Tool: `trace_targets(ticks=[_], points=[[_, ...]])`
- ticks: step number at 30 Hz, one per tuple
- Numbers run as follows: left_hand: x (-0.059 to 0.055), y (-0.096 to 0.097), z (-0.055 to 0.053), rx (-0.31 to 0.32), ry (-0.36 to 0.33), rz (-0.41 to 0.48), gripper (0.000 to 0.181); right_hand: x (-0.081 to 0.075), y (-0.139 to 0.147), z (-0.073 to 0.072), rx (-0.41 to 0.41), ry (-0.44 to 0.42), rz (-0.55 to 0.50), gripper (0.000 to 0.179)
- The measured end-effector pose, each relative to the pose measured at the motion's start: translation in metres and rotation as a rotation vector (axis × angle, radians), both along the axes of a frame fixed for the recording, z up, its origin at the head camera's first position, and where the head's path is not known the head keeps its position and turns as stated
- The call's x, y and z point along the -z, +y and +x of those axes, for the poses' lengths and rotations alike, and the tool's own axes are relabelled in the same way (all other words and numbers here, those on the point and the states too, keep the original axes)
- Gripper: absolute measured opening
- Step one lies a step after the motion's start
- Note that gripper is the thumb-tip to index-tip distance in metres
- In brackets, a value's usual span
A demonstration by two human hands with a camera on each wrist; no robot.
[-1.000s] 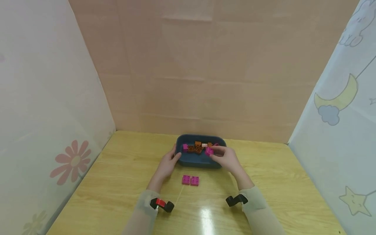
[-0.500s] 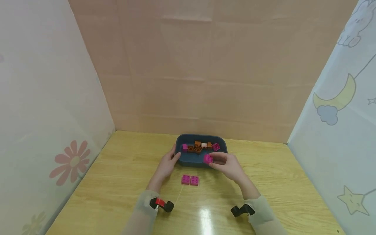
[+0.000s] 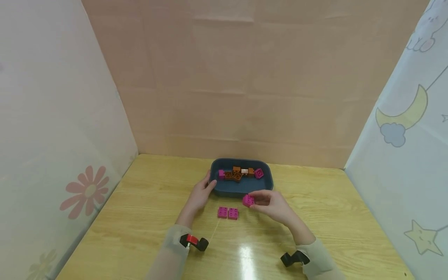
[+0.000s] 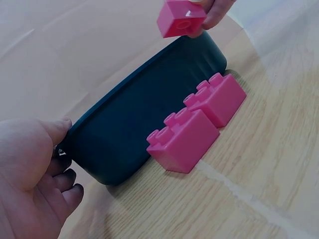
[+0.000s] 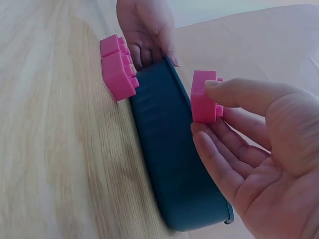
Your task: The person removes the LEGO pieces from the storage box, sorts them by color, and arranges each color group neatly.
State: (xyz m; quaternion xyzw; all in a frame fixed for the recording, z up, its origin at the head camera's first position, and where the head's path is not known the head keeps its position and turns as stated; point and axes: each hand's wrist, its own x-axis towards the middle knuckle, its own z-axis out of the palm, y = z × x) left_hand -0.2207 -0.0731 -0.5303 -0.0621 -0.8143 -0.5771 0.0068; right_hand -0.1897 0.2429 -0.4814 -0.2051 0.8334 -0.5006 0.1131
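Note:
My right hand [image 3: 274, 206] pinches a pink toy brick [image 3: 248, 200] between thumb and fingers, in the air just in front of the dark blue tray [image 3: 241, 193]. In the right wrist view the same pink brick [image 5: 203, 97] shows its studs towards the palm. My left hand [image 3: 200, 194] grips the tray's left end, with the thumb [image 4: 57, 130] on the rim and the fingers curled beneath. Two pink bricks, a left one [image 3: 222, 212] and a right one [image 3: 233, 213], lie side by side on the table, studs up, in front of the tray.
Inside the tray lie several orange-brown bricks [image 3: 237, 177], a pink brick [image 3: 221, 174] at the left and another pink brick [image 3: 259, 173] at the right. The wooden table [image 3: 150, 186] meets a brown back wall [image 3: 217, 97]. Patterned sheets hang at both sides.
My right hand has carried the pink brick out of the tray, over its front rim and towards me. The left hand keeps its grip on the tray.

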Motion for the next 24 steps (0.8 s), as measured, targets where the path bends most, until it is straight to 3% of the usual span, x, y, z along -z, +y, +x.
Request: trace_targets(ticks=[13,24], points=[[-0.002,0.001,0.001,-0.006,0.003,0.005,0.074,0.006,-0.004,0.0,-0.122,0.074,0.119,0.035],[-0.004,0.002,0.003,-0.015,-0.003,-0.005,0.074,0.018,-0.01,0.001,-0.089,0.027,0.205,0.037]])
